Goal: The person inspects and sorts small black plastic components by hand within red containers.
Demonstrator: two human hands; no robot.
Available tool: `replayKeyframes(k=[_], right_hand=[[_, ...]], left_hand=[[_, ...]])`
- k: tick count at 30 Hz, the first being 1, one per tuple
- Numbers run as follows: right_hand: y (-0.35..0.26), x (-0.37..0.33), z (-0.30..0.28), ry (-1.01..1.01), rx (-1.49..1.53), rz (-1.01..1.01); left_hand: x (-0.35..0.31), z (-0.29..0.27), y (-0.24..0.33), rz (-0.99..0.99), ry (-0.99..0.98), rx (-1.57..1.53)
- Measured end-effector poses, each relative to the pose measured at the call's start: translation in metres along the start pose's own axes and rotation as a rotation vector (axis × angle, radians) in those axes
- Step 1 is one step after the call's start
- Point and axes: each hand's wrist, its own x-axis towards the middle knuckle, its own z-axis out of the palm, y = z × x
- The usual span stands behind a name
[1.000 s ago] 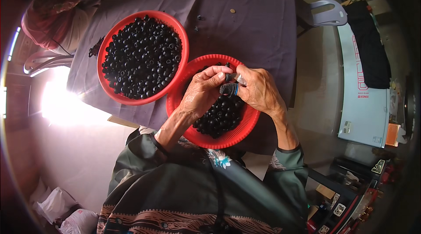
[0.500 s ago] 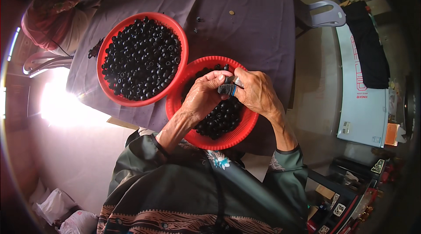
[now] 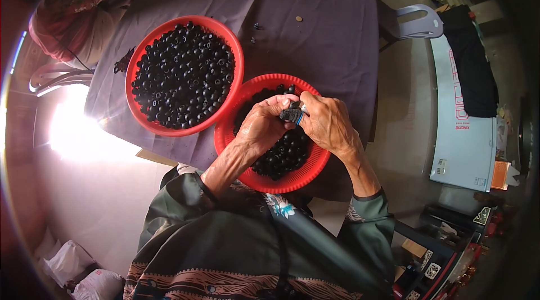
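Both hands pinch what looks like a small dark piece over the near basket; fingers should stay clamped, steady.

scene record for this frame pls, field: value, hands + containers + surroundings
left hand: over the near basket, fingers closed on the small dark piece
right hand: gripping the same small dark piece from the other side
near basket: red, round, holds black round pieces, at the table edge by the person
far basket: red, round, larger, filled with black round pieces, rim touching the near basket
table: covered in dark grey cloth, few loose bits on it
other person: seated at upper left
chair: pale plastic, right of table
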Motion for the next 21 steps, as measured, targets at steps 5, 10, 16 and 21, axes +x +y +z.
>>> replayKeyframes(k=[5, 10, 16, 21], right_hand=[[-0.0011, -0.0001, 0.0002, 0.013, -0.015, -0.036], [0.0000, -0.0002, 0.0039, 0.045, 0.009, -0.048], [-0.0005, 0.0021, -0.0039, 0.036, -0.009, -0.004], [0.0014, 0.0023, -0.0026, 0.013, -0.016, -0.015]], left_hand=[[0.0004, 0.0010, -0.0001, 0.007, 0.019, -0.003], [0.0005, -0.0001, -0.0001, 0.014, -0.024, -0.032], [-0.0011, 0.0026, 0.0001, -0.003, -0.045, -0.094], [0.0000, 0.0003, -0.0009, 0.010, -0.058, -0.090]])
